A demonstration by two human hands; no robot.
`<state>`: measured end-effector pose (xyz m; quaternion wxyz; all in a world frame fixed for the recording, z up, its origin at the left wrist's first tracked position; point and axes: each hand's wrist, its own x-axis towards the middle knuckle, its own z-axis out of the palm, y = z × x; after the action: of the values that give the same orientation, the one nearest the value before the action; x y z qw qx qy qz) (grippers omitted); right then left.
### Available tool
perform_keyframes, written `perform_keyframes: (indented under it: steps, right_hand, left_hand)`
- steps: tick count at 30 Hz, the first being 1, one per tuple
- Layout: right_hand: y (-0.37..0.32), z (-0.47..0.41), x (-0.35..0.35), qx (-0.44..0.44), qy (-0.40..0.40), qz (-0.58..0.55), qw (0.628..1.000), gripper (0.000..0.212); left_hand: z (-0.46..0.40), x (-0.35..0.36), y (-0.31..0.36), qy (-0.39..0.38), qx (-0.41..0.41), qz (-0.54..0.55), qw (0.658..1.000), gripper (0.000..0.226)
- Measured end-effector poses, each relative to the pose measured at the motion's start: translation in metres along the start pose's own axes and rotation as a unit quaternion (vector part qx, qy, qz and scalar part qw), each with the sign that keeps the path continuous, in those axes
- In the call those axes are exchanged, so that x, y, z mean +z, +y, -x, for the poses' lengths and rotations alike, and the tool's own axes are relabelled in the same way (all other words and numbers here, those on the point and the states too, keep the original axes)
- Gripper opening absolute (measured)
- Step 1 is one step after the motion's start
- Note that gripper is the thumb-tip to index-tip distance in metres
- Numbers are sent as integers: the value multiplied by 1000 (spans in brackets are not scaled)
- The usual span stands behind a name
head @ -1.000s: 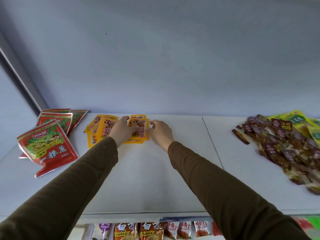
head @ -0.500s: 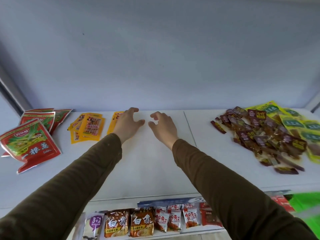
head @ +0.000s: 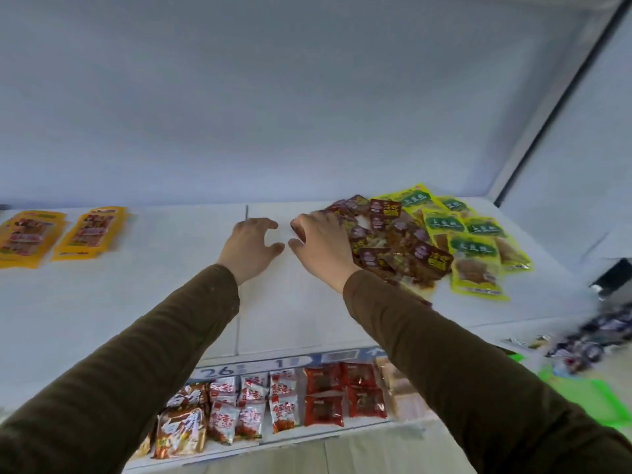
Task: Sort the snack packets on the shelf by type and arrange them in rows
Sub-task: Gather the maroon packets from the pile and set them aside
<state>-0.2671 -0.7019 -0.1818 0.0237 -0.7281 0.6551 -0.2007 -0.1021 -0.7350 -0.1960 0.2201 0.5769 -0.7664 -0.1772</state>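
On the white shelf (head: 171, 285), a loose heap of dark brown snack packets (head: 403, 241) lies at the right, with yellow-green packets (head: 475, 241) behind and beside it. Two stacks of orange packets (head: 92, 230) lie at the far left. My right hand (head: 321, 241) hovers at the left edge of the brown heap, fingers loosely bent, holding nothing; whether it touches a packet I cannot tell. My left hand (head: 249, 244) hangs just left of it over the bare shelf, fingers relaxed and empty.
A lower shelf (head: 342, 427) below holds rows of small red, white and brown packets (head: 284, 398). The shelf's back wall rises behind the heaps. At the right stand a slanted dark frame post (head: 547, 107) and blurred clutter (head: 588, 343).
Both hands left the orange packets and moved right across the shelf to the brown heap. The view panned right, and the red-green packets dropped out of sight.
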Motion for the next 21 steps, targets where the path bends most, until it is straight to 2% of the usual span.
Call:
perform_keyframes:
  steps: [8,16,21]
  right_hand:
    - [97,21,-40,-17,-20,38,999,43]
    - [163,28,-61,10,-67,2,998,45]
    - [193,26,-66,6,-138,1,990,61]
  left_hand:
    - [3,45,88,-6,37,-42,998,43]
    - [-2,63,115,-34,43,-39,998,49]
    - [-3,79,123,-76,4,-21,997,69]
